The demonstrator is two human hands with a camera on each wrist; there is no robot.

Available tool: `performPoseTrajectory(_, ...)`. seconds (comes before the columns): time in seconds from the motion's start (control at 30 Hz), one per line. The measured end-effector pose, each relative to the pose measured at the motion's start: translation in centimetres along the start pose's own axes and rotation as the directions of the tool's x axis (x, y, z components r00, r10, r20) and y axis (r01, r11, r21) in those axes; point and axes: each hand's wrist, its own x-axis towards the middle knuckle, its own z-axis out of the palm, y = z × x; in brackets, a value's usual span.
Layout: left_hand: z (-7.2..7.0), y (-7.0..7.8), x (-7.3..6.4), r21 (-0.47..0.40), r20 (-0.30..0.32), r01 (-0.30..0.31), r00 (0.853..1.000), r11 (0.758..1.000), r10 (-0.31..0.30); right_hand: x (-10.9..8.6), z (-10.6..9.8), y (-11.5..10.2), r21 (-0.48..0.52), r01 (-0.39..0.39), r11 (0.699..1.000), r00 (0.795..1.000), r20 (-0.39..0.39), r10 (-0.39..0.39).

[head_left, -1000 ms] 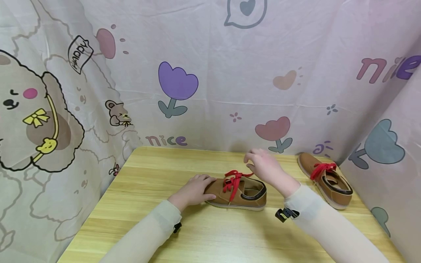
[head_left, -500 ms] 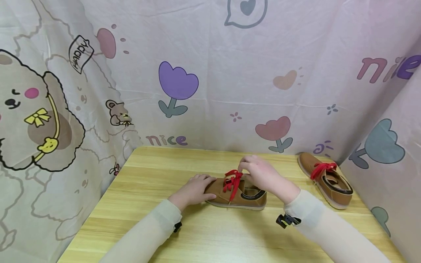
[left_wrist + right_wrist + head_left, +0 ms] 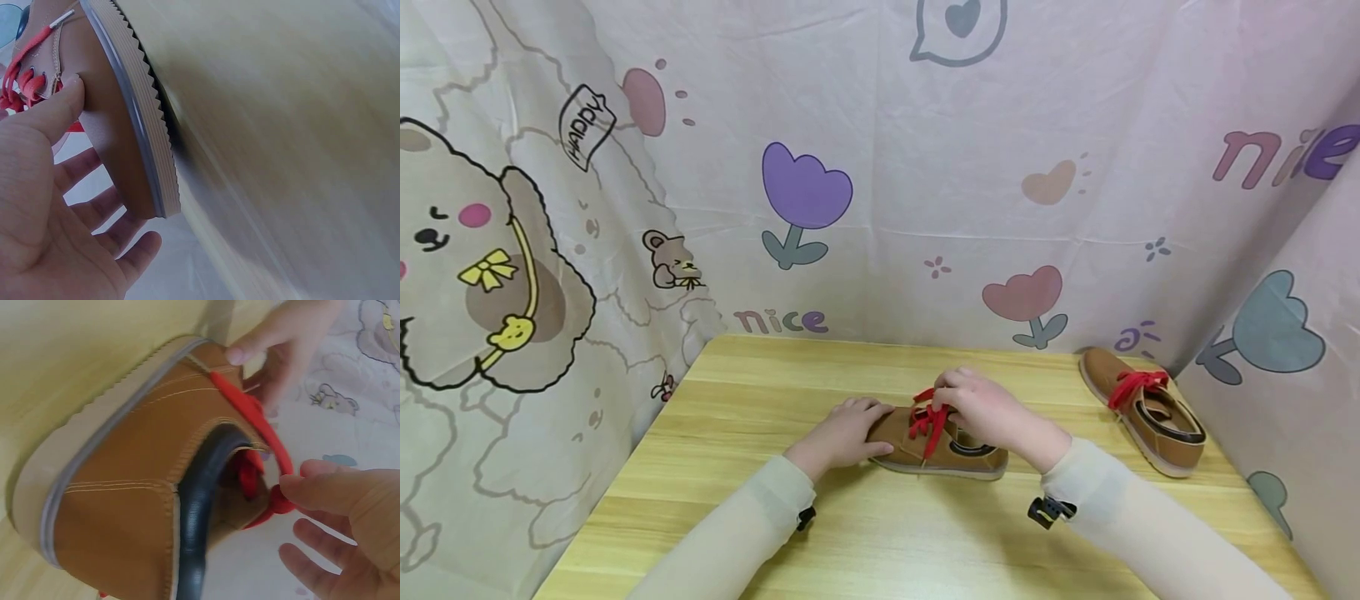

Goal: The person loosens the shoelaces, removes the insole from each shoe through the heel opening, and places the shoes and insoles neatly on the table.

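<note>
A brown low-cut shoe [image 3: 897, 442] with a pale ridged sole [image 3: 140, 100] stands upright on the table, toe to the left. My left hand [image 3: 842, 435] grips its toe, with the thumb on the near side and the fingers over the far side. Red shoelace [image 3: 937, 432] runs through the eyelets, one tipped end hanging down the near side. At the lace above the tongue, my right hand [image 3: 988, 408] pinches the red strand beside a knot [image 3: 281, 501]. This hand hides part of the shoe's opening in the head view.
Another brown shoe [image 3: 1157, 433] with a tied red lace [image 3: 1138, 386] lies at the table's right edge. The wood-grain table [image 3: 760, 375] meets a printed cloth backdrop [image 3: 887, 167] at the back and sides.
My right hand has come down and left from above the shoe's heel side, where a lace end was stretched out, to the lace over the tongue. My left hand has stayed on the toe.
</note>
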Motion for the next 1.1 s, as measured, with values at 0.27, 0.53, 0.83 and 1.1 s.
performPoseTrajectory(0.27,0.2,-0.2,0.0,0.003,0.004,0.002,1.000,1.000,-0.002,0.1,1.2,0.1,-0.031,0.028,0.999,1.000,0.009,-0.027)
performPoseTrajectory(0.53,0.2,-0.2,0.0,-0.001,0.000,0.007,1.000,1.000,-0.007,0.1,1.2,0.1,-0.032,0.033,0.999,0.999,-0.022,-0.034)
performPoseTrajectory(0.83,0.1,0.0,0.0,0.000,0.012,0.016,1.000,1.000,-0.016,0.2,0.6,0.3,-0.034,0.032,0.999,0.999,-0.036,-0.034)
performPoseTrajectory(1.1,0.1,0.0,0.0,0.009,0.015,0.025,1.000,1.000,-0.025,0.1,0.0,0.5,-0.015,0.028,0.999,1.000,-0.007,-0.029)
